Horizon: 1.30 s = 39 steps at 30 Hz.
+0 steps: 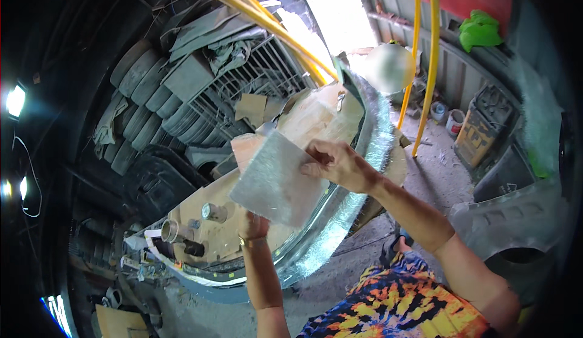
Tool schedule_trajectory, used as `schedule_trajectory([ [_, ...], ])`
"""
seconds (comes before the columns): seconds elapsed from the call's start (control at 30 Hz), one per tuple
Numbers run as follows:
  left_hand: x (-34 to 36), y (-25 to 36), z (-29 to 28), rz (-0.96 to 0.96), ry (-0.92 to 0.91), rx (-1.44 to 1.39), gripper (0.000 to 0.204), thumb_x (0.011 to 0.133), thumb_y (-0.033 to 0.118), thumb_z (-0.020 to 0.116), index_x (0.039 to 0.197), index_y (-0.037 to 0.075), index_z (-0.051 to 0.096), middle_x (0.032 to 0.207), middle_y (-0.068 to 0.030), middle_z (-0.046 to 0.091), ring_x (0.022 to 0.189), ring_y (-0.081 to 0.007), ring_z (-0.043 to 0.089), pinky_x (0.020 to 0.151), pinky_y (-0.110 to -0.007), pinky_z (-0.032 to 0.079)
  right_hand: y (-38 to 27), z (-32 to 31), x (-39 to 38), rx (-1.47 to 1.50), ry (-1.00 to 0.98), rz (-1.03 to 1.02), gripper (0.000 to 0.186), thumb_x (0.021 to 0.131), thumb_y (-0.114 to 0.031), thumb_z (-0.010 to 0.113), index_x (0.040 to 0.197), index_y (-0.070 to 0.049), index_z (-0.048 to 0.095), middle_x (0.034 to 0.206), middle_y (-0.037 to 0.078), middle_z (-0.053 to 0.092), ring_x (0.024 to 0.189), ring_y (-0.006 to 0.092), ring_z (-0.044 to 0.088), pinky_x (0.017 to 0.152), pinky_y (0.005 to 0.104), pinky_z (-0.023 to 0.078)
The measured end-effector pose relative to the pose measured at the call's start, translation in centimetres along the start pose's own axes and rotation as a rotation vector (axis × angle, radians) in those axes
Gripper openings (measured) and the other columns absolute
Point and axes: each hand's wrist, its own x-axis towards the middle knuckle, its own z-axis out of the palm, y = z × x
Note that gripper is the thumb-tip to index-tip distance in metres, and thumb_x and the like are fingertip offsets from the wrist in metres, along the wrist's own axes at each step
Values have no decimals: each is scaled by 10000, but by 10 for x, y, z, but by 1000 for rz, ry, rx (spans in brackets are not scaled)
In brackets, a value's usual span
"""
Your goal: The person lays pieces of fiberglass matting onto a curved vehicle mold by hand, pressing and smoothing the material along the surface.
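Observation:
A square, pale, fibrous sheet (271, 177) is pinched in my right hand (328, 165) by its upper right part, with the fingers closed. At the sheet's lower edge, my left hand (255, 225) is curled, partly hidden behind it, so its exact grip is unclear. Below lies a curved moulded piece with a shiny, fibre-covered rim (322, 247) and tan boards (322, 113) inside. A white can (214, 212) and a tub (171, 232) stand on it to the left. A small pinkish-tan piece (240, 145) sits just behind the sheet.
Stacked tyres (139, 107) and a metal rack (255, 65) are at the back left. Yellow poles (432, 53) stand at the right near tins (455, 122), a worn container (477, 125) and grey panels (510, 223). A green cloth (480, 31) hangs at the upper right.

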Motion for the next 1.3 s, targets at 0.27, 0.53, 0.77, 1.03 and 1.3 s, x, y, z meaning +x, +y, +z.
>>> schedule_trajectory([
  [0.27,-95,-26,118,-85,135,-36,540,825,252,716,1263,26,497,1225,-85,563,1093,-203,556,917,-362,458,-32,11,-138,-126,233,140,242,855,-185,695,805,-47,503,711,-55,368,656,47,356,571,238,352],
  [0.53,-147,-96,187,-190,-5,258,174,819,67,695,982,23,651,898,-16,665,801,-92,604,726,-241,483,63,11,-220,-144,748,119,359,879,-340,645,879,9,562,717,-13,505,681,74,457,599,264,396],
  [0.77,-195,-153,197,41,149,601,114,846,123,681,853,42,602,742,32,584,672,-59,521,612,-217,432,45,20,-262,-250,601,180,379,948,-322,529,764,9,560,594,110,534,583,176,528,549,342,406],
  [1.03,-223,-206,203,16,711,433,480,939,315,581,549,75,439,527,67,406,521,-32,335,427,-263,269,103,66,-287,-361,465,102,299,955,-275,472,889,-1,570,758,226,570,678,402,551,589,431,423],
  [1.3,-227,-197,177,-74,933,-156,252,930,320,592,834,88,586,768,48,560,642,-62,489,553,-248,404,119,94,-278,11,558,573,360,947,-355,512,908,-14,620,809,120,660,712,276,629,631,396,480],
])
